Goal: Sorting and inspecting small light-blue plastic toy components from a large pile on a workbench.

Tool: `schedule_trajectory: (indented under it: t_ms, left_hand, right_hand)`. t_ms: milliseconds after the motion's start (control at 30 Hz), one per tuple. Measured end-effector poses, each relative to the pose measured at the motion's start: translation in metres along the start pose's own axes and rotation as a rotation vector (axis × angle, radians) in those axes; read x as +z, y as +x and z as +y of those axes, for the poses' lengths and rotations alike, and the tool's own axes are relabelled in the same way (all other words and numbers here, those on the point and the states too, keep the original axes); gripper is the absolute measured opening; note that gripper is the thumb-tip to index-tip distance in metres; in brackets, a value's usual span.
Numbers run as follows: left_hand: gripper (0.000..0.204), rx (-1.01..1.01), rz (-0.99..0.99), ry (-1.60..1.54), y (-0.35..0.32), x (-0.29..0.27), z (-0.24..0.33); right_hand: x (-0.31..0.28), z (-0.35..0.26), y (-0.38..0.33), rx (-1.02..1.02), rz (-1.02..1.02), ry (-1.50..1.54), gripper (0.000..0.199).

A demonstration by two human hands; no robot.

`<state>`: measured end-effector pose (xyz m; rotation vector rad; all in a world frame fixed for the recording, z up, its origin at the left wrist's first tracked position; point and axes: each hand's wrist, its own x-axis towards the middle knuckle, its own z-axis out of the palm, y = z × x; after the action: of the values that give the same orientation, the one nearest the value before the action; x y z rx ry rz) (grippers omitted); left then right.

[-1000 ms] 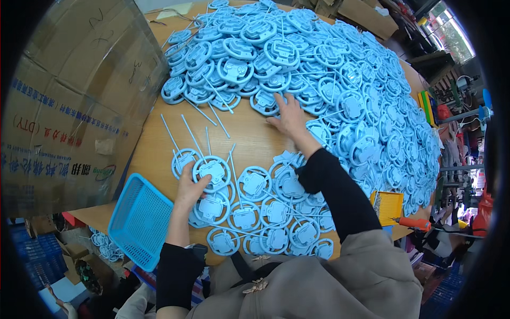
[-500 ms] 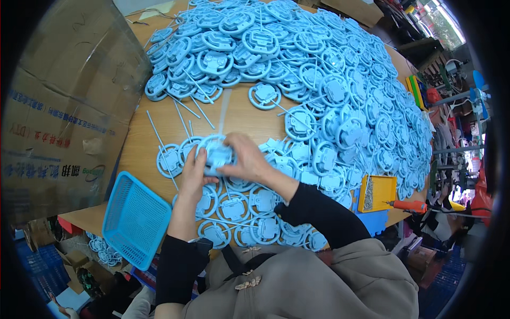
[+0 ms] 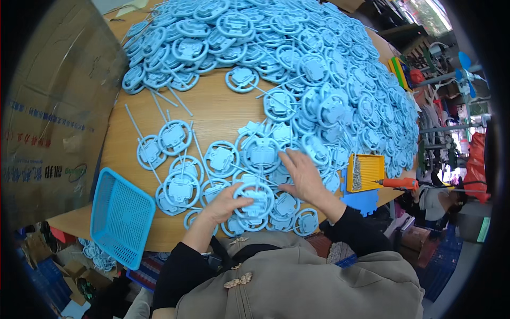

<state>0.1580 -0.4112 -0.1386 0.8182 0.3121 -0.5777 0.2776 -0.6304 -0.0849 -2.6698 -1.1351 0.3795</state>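
My left hand (image 3: 222, 206) grips the left edge of a light-blue plastic ring part (image 3: 258, 206) with a plate across its middle. Its thumb lies over the plate, and the fingers below are hidden. To the right, my right hand (image 3: 308, 181) reaches over the nearer parts with thumb and fingers apart. Its fingertips are beside another ring part (image 3: 263, 152); whether they touch it I cannot tell. More of these parts lie loosely around both hands, some with thin blue rods, such as the ring part (image 3: 181, 189) left of my left hand.
A large heap of blue ring parts (image 3: 319, 69) covers the far and right table. On the left stand a cardboard box (image 3: 58, 106) and a blue mesh basket (image 3: 121, 223). At right are a yellow tray (image 3: 372, 173) of small metal pieces and an orange electric screwdriver (image 3: 401, 183).
My left hand has moved right and nearer my body. My right hand has moved right, away from the left hand and the part both were holding. The whole view has shifted slightly.
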Motion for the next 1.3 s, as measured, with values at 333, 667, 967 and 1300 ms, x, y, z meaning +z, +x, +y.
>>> schedule_trajectory:
  t_ms: [333,667,967,1300]
  left_hand:
    - [0.047,0.041,-0.089,0.170,0.049,-0.023,-0.023]
    - [0.056,-0.031,-0.073,0.213,0.044,-0.042,-0.015]
    - [0.067,-0.086,0.062,0.277,0.034,-0.064,-0.005]
    - [0.055,-0.042,-0.281,0.364,0.095,0.007,-0.020]
  right_hand:
    - [0.085,-0.032,0.027,-0.023,0.208,0.125,0.056]
    - [0.082,0.014,0.029,0.294,0.277,0.535,0.061]
    - [0.123,-0.004,0.032,0.155,0.553,0.674,0.028]
    - [0.095,-0.030,-0.061,0.336,0.645,0.808,0.040]
